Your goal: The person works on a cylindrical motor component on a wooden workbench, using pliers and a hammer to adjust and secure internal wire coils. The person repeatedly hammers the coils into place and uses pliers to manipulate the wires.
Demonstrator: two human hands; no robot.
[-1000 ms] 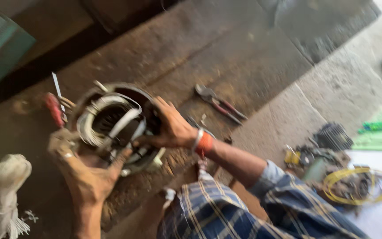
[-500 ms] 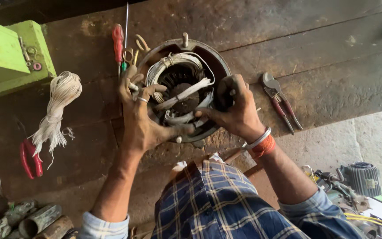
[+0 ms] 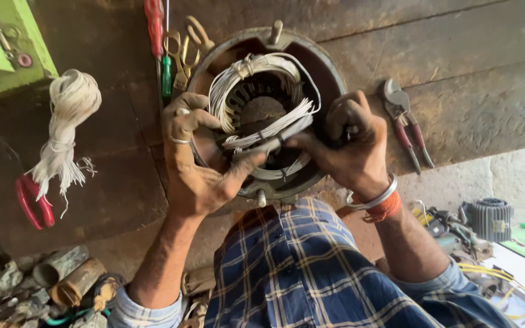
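pliers point(image 3: 407, 124) beside stator point(image 3: 267, 112), string bundle point(image 3: 63, 124)

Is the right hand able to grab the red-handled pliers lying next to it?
Probably yes. The pliers lie bare on the dark slab just beside the right hand, with nothing over or between them. That hand is busy on the motor windings, though, so it would have to let go first.

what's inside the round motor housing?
Inside the round motor housing: pale wire coils looped around a slotted core. The left hand and right hand cover the lower windings; the bottom is not visible.
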